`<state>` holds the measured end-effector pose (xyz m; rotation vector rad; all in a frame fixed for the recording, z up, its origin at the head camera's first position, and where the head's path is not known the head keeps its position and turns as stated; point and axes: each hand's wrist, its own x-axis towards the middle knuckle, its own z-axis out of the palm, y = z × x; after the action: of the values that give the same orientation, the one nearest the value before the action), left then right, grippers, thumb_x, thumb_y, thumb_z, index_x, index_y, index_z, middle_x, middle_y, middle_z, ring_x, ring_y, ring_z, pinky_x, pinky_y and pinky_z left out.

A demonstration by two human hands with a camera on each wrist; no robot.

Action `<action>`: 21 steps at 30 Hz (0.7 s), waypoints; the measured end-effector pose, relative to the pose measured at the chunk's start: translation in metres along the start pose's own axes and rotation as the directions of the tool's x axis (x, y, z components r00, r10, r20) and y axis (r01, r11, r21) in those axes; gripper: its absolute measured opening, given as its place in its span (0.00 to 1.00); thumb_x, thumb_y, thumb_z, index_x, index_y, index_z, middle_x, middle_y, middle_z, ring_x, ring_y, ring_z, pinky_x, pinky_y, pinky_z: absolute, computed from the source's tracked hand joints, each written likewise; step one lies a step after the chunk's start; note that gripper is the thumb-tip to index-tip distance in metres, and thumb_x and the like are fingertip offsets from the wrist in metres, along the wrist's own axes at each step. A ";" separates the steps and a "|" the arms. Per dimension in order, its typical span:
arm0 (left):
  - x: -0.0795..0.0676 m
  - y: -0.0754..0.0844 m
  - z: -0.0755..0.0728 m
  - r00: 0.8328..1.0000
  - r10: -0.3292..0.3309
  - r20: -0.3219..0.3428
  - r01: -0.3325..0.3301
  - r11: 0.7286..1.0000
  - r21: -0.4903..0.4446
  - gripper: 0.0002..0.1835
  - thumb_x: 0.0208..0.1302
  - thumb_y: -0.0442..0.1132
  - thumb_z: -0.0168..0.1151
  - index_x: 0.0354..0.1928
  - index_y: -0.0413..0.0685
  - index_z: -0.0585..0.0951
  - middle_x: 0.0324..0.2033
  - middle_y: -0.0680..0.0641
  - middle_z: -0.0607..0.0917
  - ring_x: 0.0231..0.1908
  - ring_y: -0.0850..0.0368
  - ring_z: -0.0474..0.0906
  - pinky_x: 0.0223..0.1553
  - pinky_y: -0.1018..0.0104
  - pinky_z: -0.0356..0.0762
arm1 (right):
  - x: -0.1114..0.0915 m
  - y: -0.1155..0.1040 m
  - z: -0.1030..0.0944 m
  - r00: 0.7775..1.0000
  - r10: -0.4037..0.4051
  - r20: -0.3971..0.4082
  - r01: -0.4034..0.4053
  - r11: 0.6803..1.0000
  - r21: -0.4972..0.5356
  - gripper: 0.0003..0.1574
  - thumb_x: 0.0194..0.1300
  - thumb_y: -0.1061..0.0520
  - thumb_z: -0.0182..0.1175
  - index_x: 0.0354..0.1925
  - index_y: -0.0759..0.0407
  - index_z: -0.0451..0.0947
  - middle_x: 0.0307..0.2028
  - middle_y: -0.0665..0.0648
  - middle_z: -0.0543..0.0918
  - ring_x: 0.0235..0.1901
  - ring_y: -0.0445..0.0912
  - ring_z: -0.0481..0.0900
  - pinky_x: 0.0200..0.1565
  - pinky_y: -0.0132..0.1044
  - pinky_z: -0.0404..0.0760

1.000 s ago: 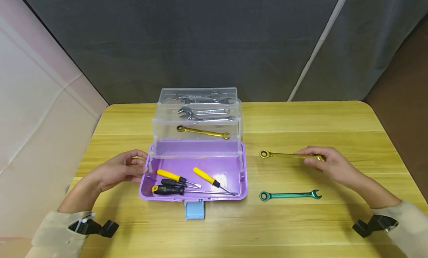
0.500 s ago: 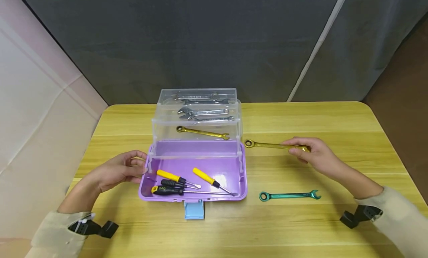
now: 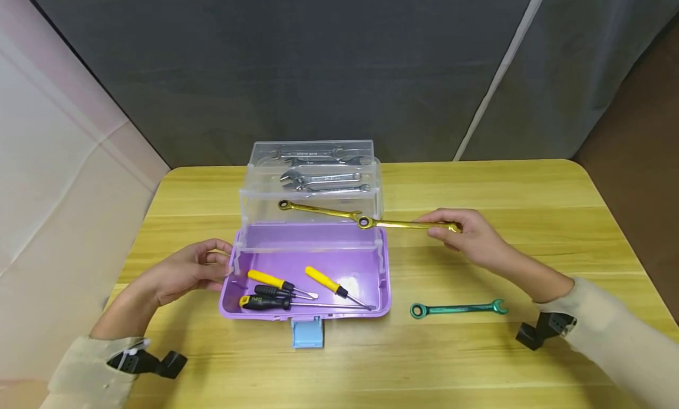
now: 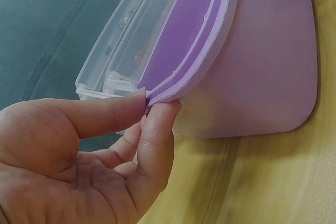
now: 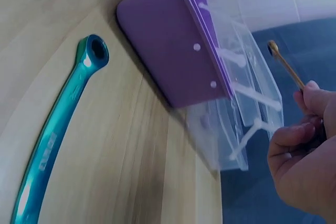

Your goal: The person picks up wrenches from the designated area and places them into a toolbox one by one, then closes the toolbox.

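Note:
Between thumb and fingers my left hand pinches the left rim of a purple toolbox, as the left wrist view shows closely. My right hand holds a gold ratchet wrench by its open end. The wrench's ring end hangs over the toolbox's right side, by the front clear tray. In that tray lies another gold wrench. A green ratchet wrench lies on the table, nearer than the right hand; it is large in the right wrist view.
Silver wrenches fill the clear trays behind. Several screwdrivers with yellow or black handles lie in the toolbox's bottom. A light blue latch hangs at its front. A dark curtain stands behind the wooden table.
My right hand has carried the gold wrench leftward and slightly away from me, from over the table to the toolbox's right edge. The left hand has stayed on the rim.

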<state>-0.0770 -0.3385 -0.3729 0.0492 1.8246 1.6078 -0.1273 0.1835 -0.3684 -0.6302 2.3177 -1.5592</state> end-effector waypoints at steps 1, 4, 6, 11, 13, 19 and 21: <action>0.000 0.000 0.000 1.000 0.002 0.001 -0.002 1.000 0.000 0.11 0.74 0.27 0.54 0.54 0.43 0.69 0.41 0.49 0.83 0.42 0.54 0.86 0.44 0.63 0.87 | 0.002 -0.001 0.002 1.000 0.001 -0.003 -0.001 1.000 -0.004 0.15 0.72 0.62 0.62 0.55 0.62 0.83 0.26 0.54 0.75 0.16 0.44 0.62 0.19 0.33 0.66; 0.000 0.000 0.000 1.000 0.005 0.005 -0.005 1.000 -0.002 0.11 0.74 0.27 0.54 0.54 0.44 0.70 0.41 0.49 0.83 0.41 0.54 0.86 0.44 0.63 0.87 | 0.007 -0.006 0.008 1.000 0.007 -0.013 -0.007 1.000 -0.015 0.15 0.72 0.62 0.62 0.55 0.61 0.84 0.34 0.60 0.80 0.16 0.44 0.62 0.19 0.32 0.66; 0.000 0.000 0.000 1.000 0.008 0.007 -0.008 1.000 -0.003 0.11 0.74 0.27 0.54 0.53 0.44 0.70 0.41 0.49 0.83 0.41 0.54 0.86 0.44 0.63 0.87 | 0.011 -0.009 0.012 1.000 0.007 -0.013 -0.008 1.000 -0.020 0.14 0.72 0.62 0.62 0.55 0.61 0.84 0.40 0.63 0.81 0.17 0.45 0.63 0.20 0.31 0.67; 0.000 0.001 0.000 1.000 0.009 0.009 -0.009 1.000 -0.011 0.11 0.74 0.27 0.55 0.53 0.44 0.70 0.41 0.49 0.84 0.41 0.55 0.86 0.44 0.63 0.87 | 0.022 -0.018 0.023 1.000 0.003 -0.003 -0.003 1.000 -0.017 0.15 0.72 0.61 0.63 0.54 0.61 0.84 0.40 0.63 0.81 0.21 0.46 0.65 0.23 0.31 0.68; 0.000 0.001 -0.001 1.000 0.011 0.011 -0.011 1.000 -0.014 0.11 0.74 0.27 0.54 0.53 0.44 0.70 0.41 0.49 0.84 0.41 0.55 0.86 0.44 0.63 0.87 | 0.027 -0.022 0.028 1.000 -0.008 -0.001 0.008 1.000 -0.017 0.14 0.72 0.61 0.63 0.54 0.61 0.84 0.40 0.61 0.82 0.23 0.48 0.66 0.24 0.32 0.68; -0.001 0.000 -0.001 0.999 0.023 0.027 -0.023 0.999 -0.030 0.11 0.74 0.27 0.54 0.53 0.45 0.70 0.41 0.49 0.84 0.42 0.55 0.86 0.45 0.63 0.86 | 0.043 -0.031 0.043 0.998 -0.065 -0.003 0.065 0.998 -0.019 0.14 0.70 0.63 0.64 0.53 0.62 0.85 0.49 0.59 0.87 0.38 0.52 0.75 0.35 0.34 0.75; 0.000 -0.001 -0.001 0.999 0.027 0.031 -0.025 0.999 -0.037 0.11 0.75 0.26 0.54 0.53 0.45 0.70 0.41 0.49 0.84 0.42 0.55 0.86 0.45 0.63 0.86 | 0.047 -0.033 0.047 0.998 -0.068 -0.005 0.068 0.997 -0.025 0.15 0.69 0.63 0.65 0.53 0.62 0.85 0.51 0.57 0.87 0.45 0.50 0.78 0.42 0.36 0.78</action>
<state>-0.0768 -0.3398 -0.3735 0.0817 1.7772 1.6486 -0.1393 0.1114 -0.3548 -0.7189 2.3458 -1.5658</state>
